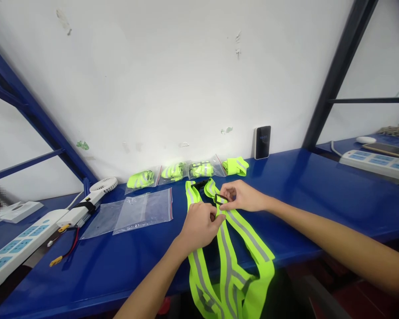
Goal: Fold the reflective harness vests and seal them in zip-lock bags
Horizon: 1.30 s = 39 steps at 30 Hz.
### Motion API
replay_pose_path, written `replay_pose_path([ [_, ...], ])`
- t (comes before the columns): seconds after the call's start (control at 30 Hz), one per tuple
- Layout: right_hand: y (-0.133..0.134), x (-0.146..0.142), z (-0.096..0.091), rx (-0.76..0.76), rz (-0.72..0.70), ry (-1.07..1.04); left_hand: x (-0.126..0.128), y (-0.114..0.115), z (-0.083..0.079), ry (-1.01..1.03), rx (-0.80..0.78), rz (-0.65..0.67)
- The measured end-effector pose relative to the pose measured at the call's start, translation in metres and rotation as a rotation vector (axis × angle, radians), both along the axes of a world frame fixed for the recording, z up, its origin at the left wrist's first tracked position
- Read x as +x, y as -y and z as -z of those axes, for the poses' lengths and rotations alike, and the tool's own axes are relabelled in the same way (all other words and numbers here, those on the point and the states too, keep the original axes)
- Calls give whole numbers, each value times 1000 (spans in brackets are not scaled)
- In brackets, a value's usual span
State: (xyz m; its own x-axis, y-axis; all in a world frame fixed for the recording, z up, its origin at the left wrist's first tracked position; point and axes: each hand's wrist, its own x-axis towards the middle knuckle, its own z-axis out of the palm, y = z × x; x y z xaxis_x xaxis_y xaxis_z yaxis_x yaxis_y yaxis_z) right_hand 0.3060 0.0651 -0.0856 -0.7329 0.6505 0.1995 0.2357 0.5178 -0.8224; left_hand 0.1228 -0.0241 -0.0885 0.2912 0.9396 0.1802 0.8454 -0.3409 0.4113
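A neon yellow reflective harness [226, 257] with grey stripes lies at the front of the blue table, its lower straps hanging over the edge. My right hand [241, 196] pinches a black rectangular buckle [221, 200] on one strap near the harness's upper end. Just left of it, my left hand [202, 223] is closed on the strap, with thumb and forefinger together. Part of the strap under the left fingers is hidden. Behind both hands a black fastening piece [199, 183] joins the upper strap ends.
Bagged yellow bundles [140, 179] and a loose folded one [236, 166] line the wall. Clear plastic bags [142, 210] lie left. Further left are a small fan [103, 184], a cable [75, 241] and a power strip [26, 243]. A black-screened device [262, 142] stands back right.
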Motion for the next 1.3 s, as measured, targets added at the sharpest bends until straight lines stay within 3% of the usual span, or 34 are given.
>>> replay_pose_path([
  [0.1,-3,-2,5,-120,-6,-26,-5,2,0,84,-51,85],
  [0.3,-12,4,8,-144,52,-73,-3,14,0,147,-132,167],
  [0.43,-18,10,6,-103,-45,-1,-8,12,-7,323,-31,42],
  [0.53,-35,13,7,-5,107,-4,-29,-8,-14,438,134,-130],
  [0.63,-54,12,7,-12,287,45,-55,-35,-15,279,97,-248],
  [0.77,-62,0,4,-39,159,223,-66,-61,-2,-54,-14,-149],
  [0.87,-60,-10,1,-46,81,223,-59,-71,5,-113,103,-155],
  [0.97,-60,-19,-3,-78,117,95,-54,-77,-3,-39,339,-136],
  [1.1,-58,-29,-15,-201,248,-300,-50,-78,-32,198,691,-143],
  [1.2,-47,-39,-24,-470,37,-509,-45,-75,-49,370,808,-119],
  [1.3,-28,-50,-28,-657,-83,-653,-40,-75,-48,513,776,-114],
])
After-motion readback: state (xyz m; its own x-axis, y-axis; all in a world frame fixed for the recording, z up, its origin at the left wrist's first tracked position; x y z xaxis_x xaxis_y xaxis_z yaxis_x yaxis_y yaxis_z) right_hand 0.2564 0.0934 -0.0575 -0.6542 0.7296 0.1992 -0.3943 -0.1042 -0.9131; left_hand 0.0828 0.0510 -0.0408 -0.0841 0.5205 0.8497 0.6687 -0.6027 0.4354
